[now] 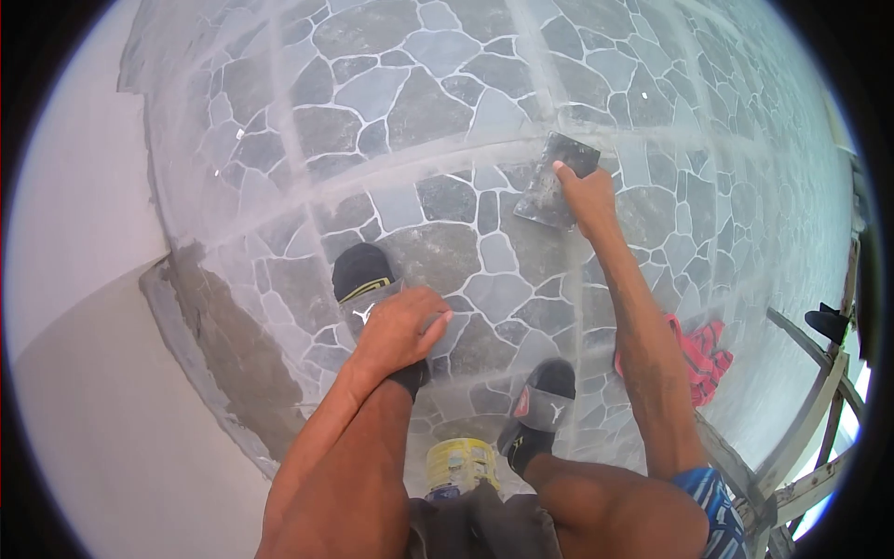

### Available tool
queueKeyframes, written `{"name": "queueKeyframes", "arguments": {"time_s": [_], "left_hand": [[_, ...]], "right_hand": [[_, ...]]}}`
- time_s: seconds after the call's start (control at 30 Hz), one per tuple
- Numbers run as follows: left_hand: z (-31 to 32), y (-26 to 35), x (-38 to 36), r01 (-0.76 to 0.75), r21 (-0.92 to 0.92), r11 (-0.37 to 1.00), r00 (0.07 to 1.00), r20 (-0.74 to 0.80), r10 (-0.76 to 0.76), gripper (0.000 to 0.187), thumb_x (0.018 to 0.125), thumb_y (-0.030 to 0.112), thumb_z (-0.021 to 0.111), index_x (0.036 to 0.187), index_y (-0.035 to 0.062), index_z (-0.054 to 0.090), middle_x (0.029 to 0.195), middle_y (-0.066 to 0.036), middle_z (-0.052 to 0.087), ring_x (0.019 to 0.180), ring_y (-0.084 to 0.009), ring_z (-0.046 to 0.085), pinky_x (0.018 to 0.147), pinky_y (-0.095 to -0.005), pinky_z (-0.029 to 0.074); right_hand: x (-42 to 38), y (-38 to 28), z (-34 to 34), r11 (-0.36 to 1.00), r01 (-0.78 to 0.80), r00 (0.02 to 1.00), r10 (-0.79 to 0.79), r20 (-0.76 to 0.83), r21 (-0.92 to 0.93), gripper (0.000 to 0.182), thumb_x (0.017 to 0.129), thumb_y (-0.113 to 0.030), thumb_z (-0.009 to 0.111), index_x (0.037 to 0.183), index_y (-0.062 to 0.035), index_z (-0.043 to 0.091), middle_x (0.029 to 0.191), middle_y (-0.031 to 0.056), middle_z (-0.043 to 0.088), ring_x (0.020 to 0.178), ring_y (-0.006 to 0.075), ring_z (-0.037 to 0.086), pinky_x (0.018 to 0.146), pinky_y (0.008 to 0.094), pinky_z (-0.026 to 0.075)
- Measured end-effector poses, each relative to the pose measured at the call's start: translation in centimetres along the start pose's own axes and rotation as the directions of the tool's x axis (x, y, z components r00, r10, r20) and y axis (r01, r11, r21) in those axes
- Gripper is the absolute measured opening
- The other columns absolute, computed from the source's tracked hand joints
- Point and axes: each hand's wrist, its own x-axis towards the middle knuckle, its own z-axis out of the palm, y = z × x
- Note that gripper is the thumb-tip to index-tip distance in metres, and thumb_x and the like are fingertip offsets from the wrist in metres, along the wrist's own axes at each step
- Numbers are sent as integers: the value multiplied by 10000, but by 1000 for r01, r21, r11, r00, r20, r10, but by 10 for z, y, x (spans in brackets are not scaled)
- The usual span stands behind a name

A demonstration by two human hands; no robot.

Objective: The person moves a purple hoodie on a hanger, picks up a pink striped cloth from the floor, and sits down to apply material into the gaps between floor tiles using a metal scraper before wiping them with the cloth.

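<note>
My right hand (588, 197) grips a dark, flat rectangular pad (548, 200) with pale dust on it, thumb on top and fingers beneath. The pad lies tilted over the stone-patterned floor (496, 291), near a pale straight band. My left hand (402, 326) hangs loosely curled in front of my left shin, above the slide sandal (361, 279) on that foot. Nothing shows in its fingers, whose tips are partly hidden.
A yellow bucket (463, 459) stands between my feet. A red striped cloth (703, 359) lies beyond my right forearm. At the left, a white wall (84, 401) meets the floor beside a strip of brownish cement (228, 345). Wooden beams (805, 419) cross at the lower right.
</note>
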Motion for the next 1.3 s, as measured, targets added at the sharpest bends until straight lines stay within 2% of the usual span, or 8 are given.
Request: {"name": "queueKeyframes", "arguments": {"time_s": [0.3, 0.6, 0.63, 0.73, 0.9, 1.03, 1.23, 1.3], "left_hand": [[1, 0, 3, -17, 36, 999, 1000, 27, 16, 79, 895, 149, 672, 920, 74, 681, 910, -86, 685, 852, -318, 662, 791, -411, 523], [0, 1, 2, 1, 12, 1000, 1000, 21, -1, 86, 895, 149, 675, 927, 70, 682, 909, -91, 685, 846, -317, 663, 743, -394, 522], [-1, 2, 3, -4, 20, 1000, 999, 33, 4, 85, 894, 148, 675, 929, 71, 683, 912, -92, 687, 846, -318, 663, 742, -393, 522], [0, 4, 5, -19, 29, 999, 999, 33, 18, 84, 895, 149, 675, 928, 72, 682, 918, -89, 691, 843, -318, 662, 746, -392, 522], [1, 1, 1, -15, -16, 1000, 1000, -24, 15, 83, 898, 150, 671, 924, 71, 677, 917, -89, 689, 834, -318, 657, 755, -391, 523], [2, -2, -1, -9, 8, 1000, 1000, 9, 9, 86, 901, 149, 668, 931, 70, 678, 916, -93, 687, 842, -318, 656, 760, -391, 522], [0, 3, 3, -5, 21, 1000, 1000, 16, 5, 84, 901, 152, 669, 929, 73, 678, 904, -89, 684, 839, -317, 657, 761, -395, 518], [1, 1, 1, -11, -6, 1000, 1000, -7, 11, 84, 900, 152, 670, 925, 73, 678, 901, -90, 682, 836, -318, 658, 761, -394, 519]], "right_hand": [[15, -50, 15, 995, 104, 993, -104, 52, -5, 375, 870, -286, 660, 1017, 56, 698, 921, 212, 729, 880, 334, 709, 780, 428, 518], [-11, 21, 15, 986, 44, 999, -43, -14, 158, 298, 862, -220, 718, 931, 69, 698, 827, 96, 691, 729, 177, 622, 672, 349, 478], [-10, 4, 18, 994, 70, 997, -67, -45, 83, 380, 864, -282, 676, 955, 88, 685, 863, 239, 711, 841, 379, 692, 766, 448, 505], [14, -30, 26, 997, 58, 998, -57, -26, 41, 367, 876, -270, 662, 962, 87, 682, 871, 253, 706, 846, 395, 688, 770, 455, 501], [0, -19, 25, 988, 135, 990, -131, -53, 75, 396, 870, -294, 669, 942, 95, 673, 870, 258, 704, 868, 412, 687, 769, 458, 500], [-14, 19, 21, 998, 6, 1000, -5, -16, 55, 424, 864, -306, 679, 958, 107, 665, 912, 266, 705, 904, 404, 690, 785, 451, 504], [33, -39, 34, 995, 96, 995, -96, 19, 4, 479, 829, -325, 703, 961, 134, 665, 881, 245, 701, 853, 321, 702, 750, 423, 524], [38, -46, 17, 998, 55, 984, -50, 170, -23, 467, 817, -286, 742, 1009, 133, 661, 938, 206, 693, 824, 285, 664, 736, 411, 511]]}}
